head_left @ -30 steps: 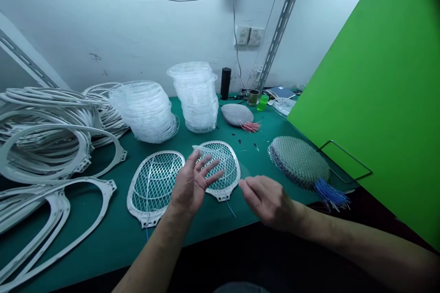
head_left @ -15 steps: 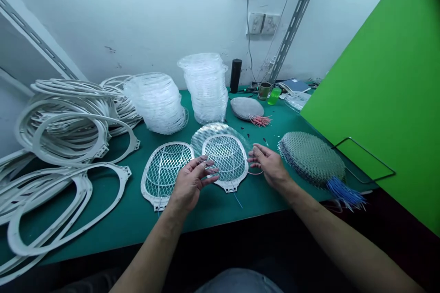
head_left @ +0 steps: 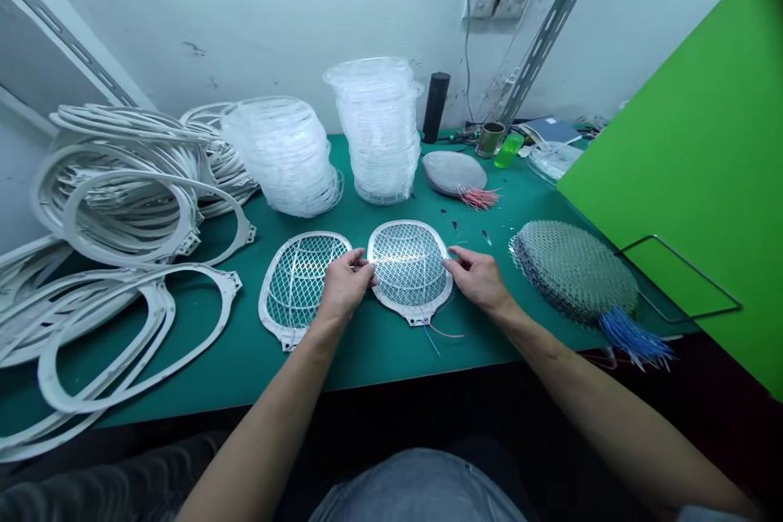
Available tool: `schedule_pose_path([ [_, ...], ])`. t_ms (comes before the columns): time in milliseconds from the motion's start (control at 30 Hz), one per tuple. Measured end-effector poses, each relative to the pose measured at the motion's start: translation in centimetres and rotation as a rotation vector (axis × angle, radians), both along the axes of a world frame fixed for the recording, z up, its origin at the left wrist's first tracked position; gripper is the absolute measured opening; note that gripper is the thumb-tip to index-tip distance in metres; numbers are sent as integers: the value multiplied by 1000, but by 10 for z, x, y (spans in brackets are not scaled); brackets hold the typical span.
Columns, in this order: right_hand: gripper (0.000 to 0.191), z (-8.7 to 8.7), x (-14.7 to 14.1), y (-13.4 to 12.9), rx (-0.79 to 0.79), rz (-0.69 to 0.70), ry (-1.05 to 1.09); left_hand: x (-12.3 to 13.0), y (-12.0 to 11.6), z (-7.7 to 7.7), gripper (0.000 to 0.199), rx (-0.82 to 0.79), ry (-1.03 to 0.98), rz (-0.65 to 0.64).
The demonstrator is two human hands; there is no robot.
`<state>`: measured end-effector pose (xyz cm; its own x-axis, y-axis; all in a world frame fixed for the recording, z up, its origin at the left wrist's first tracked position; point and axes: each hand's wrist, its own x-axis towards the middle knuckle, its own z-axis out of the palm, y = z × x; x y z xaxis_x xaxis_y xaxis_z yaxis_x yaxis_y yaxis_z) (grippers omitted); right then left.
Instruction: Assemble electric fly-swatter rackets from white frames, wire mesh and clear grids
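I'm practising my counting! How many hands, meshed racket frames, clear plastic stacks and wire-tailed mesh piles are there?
Hands: 2 (left hand, right hand)
Meshed racket frames: 2 ()
Clear plastic stacks: 2 ()
Wire-tailed mesh piles: 2 (blue wires, pink wires)
Total: 8

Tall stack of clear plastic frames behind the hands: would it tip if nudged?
The tall stack of clear plastic frames looks likely to tip if pushed, as it stands high on a narrow oval base. Its thin, see-through rings are probably light, so it may shift easily. Their smooth-looking surfaces could also let them slide apart.
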<state>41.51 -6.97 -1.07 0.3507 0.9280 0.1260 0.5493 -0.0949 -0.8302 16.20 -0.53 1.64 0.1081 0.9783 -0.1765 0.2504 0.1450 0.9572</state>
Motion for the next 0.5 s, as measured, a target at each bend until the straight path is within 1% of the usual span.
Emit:
schedule_pose_path([
  [100, 38, 1, 3, 6, -39, -16, -149, 3, 6, -9, 44, 52, 74, -22],
  [233, 30, 5, 0, 12, -39, 6, -273, 2, 8, -11, 42, 111, 138, -38],
  [333, 30, 6, -3, 15, -42, 12, -325, 0, 5, -8, 44, 169, 200, -43],
  [500, 36, 3, -6, 16, -63, 44, -425, 3, -9, 7, 43, 229, 393, -61],
])
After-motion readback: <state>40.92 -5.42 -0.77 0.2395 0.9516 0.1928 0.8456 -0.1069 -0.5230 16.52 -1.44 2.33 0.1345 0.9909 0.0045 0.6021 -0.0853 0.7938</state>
